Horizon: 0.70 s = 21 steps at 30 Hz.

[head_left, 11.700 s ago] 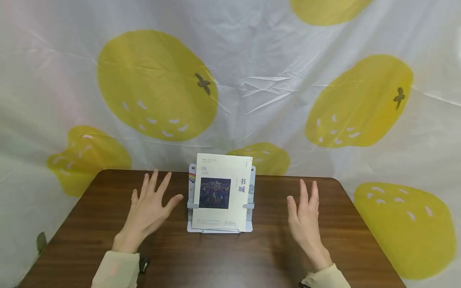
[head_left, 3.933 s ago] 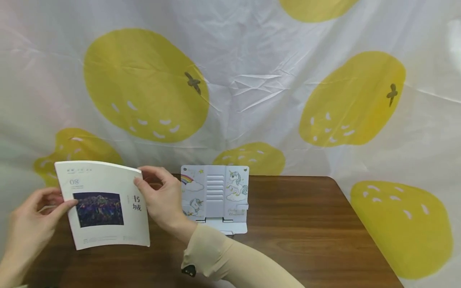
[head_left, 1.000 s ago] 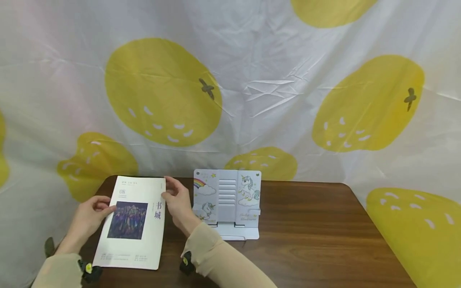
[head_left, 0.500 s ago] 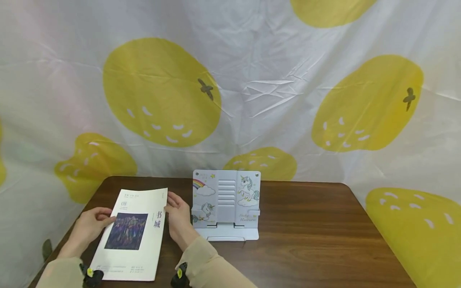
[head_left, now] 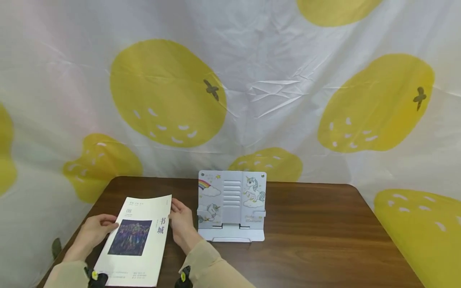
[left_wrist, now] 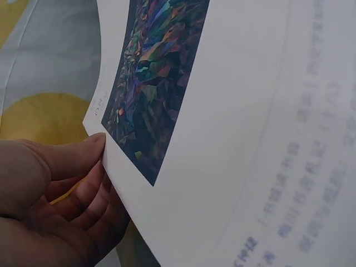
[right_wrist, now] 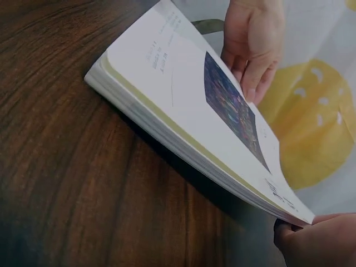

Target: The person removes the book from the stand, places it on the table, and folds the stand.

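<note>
Left hand [head_left: 93, 232] first, as it reaches me over the feed: thumb on the cover's margin, fingers curled behind the edge, a light pinch on the book [head_left: 131, 238]. That sits over the left part of the table, far end raised; I can't tell whether its near edge touches down. I judge the step in hand to be laying it flat beside the stand, so I'd call for the far end to come down evenly, then both pinches to loosen. Its cover is smooth, matte white paper, gently bowed, with a dark, many-coloured square; the layered edge looks soft enough to flex. Right hand [head_left: 183, 224] has the upper right corner nipped, fingers bent around it. Just beyond comes the stand [head_left: 232, 200], upright, a glossy white slotted plate with unicorns and a rainbow, side clips and a thin wire bar at its ledge. Farther right runs the table [head_left: 317, 232], dark, streaky wood grain, backed by a creased, shiny curtain [head_left: 266, 60] with big yellow fruit.
</note>
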Motion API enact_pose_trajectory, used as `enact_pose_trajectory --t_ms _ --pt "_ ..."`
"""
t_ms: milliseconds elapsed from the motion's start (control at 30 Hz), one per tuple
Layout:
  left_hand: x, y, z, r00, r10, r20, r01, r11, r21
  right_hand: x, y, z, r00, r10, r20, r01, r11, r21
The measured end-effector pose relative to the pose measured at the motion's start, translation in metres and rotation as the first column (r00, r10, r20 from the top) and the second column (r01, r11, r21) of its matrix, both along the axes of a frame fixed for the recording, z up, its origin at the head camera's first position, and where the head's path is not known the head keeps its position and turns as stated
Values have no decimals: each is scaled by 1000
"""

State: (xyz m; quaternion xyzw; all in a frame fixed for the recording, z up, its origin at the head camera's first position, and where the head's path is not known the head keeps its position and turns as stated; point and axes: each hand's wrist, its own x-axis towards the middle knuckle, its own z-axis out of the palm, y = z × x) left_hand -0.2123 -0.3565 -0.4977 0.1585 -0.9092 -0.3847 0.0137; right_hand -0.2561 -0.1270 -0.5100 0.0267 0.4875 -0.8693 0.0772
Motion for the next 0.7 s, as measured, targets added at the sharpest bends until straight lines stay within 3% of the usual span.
enact_pose_trajectory --t_ms 267,467,700 --pt "4 -2 -12 999 -3 37 2 1000 6 6 1 -5 996 79 30 -83 986 147" --pt "5 -2 -14 998 7 55 -6 1000 -8 8 2 -3 997 73 1 -70 956 286" --pt "6 -2 -12 998 -59 27 62 990 -129 11 6 6 997 73 41 -82 937 339"
